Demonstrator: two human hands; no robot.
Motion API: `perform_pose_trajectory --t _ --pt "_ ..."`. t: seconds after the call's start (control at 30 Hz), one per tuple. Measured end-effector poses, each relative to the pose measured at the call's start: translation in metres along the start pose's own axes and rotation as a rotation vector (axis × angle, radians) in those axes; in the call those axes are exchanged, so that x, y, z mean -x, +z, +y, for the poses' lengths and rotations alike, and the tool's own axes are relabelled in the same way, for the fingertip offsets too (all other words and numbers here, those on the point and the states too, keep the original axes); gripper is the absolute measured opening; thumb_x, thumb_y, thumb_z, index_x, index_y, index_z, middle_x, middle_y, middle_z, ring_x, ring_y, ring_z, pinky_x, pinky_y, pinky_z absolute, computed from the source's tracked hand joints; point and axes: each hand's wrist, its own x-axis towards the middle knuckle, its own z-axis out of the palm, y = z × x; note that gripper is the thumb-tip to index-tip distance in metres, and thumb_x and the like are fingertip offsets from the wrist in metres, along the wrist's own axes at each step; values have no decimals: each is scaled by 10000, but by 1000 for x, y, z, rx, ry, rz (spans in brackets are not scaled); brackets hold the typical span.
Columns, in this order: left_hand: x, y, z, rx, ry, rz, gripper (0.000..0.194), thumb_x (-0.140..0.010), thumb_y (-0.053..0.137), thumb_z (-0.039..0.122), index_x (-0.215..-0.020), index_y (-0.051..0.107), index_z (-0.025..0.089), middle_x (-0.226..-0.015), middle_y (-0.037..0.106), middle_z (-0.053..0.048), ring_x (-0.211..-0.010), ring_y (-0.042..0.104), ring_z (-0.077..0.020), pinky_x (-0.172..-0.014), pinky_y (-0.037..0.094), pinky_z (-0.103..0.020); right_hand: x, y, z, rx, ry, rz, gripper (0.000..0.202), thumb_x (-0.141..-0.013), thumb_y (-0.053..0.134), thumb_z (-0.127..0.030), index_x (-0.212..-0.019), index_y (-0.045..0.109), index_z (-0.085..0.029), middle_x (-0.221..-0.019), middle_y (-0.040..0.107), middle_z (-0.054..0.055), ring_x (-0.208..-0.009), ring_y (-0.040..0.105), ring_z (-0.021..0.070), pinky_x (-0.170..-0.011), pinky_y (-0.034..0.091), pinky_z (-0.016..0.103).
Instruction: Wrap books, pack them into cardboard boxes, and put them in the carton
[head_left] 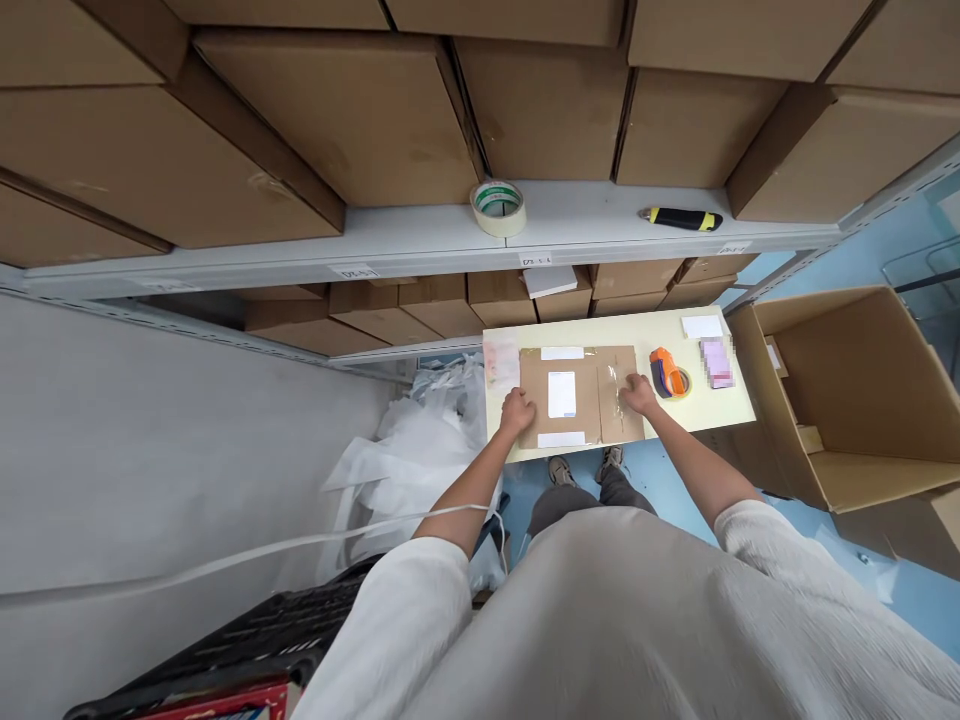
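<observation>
A flat cardboard package (536,400) lies on a small pale-yellow table (504,432) in front of me. On its face are a white label (562,394) and white strips at the far and near edges; shiny clear tape shows on its right part. My left hand (517,412) is closed at the package's left edge, its fingers curled and partly hidden. At the opposite edge my right hand (637,393) grips the right side, next to the taped part. Just right of that hand sits an orange tape dispenser (664,365) with a roll on it.
A masking tape roll (510,218) and a yellow-black utility knife (684,219) lie on the grey shelf (420,235) among brown boxes. An open carton (862,475) stands right of the table. White plastic wrap (420,430) is heaped left. A white strap (300,540) crosses near my left arm.
</observation>
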Motion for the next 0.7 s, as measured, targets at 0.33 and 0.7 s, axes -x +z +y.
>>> perform_pose_trajectory --t 0.33,0.7 --pt "6 -3 -7 228 31 153 504 -830 766 256 -1287 556 233 -1232 639 -103 -1126 676 -278 -1052 535 -444 -13 -1 -2 -180 112 163 569 -789 680 -407 -1323 605 -222 -1328 645 170 -1238 627 351 -1092 498 500" --pt "5 -61 40 474 179 214 183 -929 666 404 -1017 641 245 -1037 742 -55 -954 711 -246 -923 573 -387 -9 -75 -31 -346 -139 464 328 -786 671 -498 -983 586 -249 -1024 622 78 -1045 583 302 -983 525 453"
